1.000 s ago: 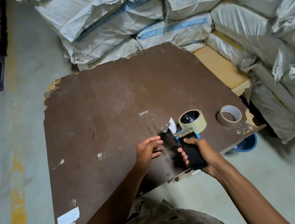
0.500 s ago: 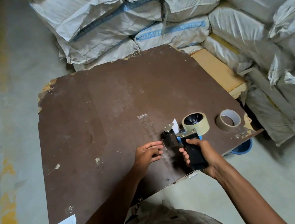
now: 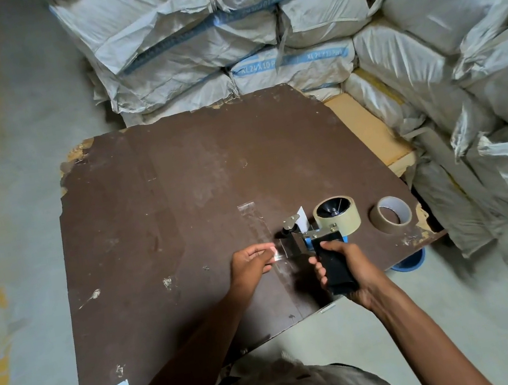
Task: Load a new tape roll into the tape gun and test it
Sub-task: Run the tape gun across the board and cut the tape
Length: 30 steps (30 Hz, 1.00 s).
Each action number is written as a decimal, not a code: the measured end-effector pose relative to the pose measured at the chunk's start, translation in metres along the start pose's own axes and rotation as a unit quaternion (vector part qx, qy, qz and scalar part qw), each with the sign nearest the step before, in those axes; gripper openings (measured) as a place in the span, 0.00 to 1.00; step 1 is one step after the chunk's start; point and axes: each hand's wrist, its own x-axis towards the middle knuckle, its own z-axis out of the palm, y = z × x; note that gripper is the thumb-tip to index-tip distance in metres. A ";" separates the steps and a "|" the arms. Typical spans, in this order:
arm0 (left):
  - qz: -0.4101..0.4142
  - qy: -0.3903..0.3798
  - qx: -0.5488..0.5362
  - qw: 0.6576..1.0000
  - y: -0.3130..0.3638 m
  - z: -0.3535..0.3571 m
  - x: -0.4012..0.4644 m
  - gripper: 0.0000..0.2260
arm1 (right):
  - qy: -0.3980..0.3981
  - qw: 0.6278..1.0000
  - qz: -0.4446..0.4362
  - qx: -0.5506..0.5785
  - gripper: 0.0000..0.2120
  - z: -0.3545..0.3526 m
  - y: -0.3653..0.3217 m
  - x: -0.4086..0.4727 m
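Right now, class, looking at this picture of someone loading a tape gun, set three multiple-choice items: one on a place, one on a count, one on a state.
1. Where does the empty brown cardboard tape core lie?
A. right of the tape gun, on the dark brown board
B. on the floor
C. on the sacks

2. How many rings of tape, full or empty, show?
A. one
B. two
C. four

3. What is the left hand doing?
A. lying flat
B. pinching the clear tape end
C. holding the core

Answers:
1 A, it rests near the board's right edge.
2 B, the beige tape roll on the black-handled tape gun plus the core.
3 B, the tape shows between its fingers while the right hand keeps its grip on the handle.
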 end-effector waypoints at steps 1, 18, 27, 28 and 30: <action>0.006 0.007 0.003 1.000 0.001 0.001 0.001 0.04 | 0.000 1.000 -0.001 -0.001 0.17 0.002 0.000 0.000; 0.087 0.073 0.130 0.985 0.002 0.038 0.036 0.11 | -0.017 0.999 -0.007 -0.032 0.17 0.001 -0.030 0.024; 0.139 0.058 0.160 0.976 0.032 0.091 0.055 0.13 | -0.030 0.997 -0.059 -0.040 0.15 -0.009 -0.077 0.047; 0.118 0.045 0.115 0.985 0.037 0.097 0.057 0.14 | -0.033 0.997 -0.062 -0.040 0.14 -0.011 -0.083 0.050; 0.060 0.001 0.033 0.998 0.046 0.110 0.061 0.16 | -0.035 0.997 -0.064 -0.037 0.15 -0.014 -0.093 0.055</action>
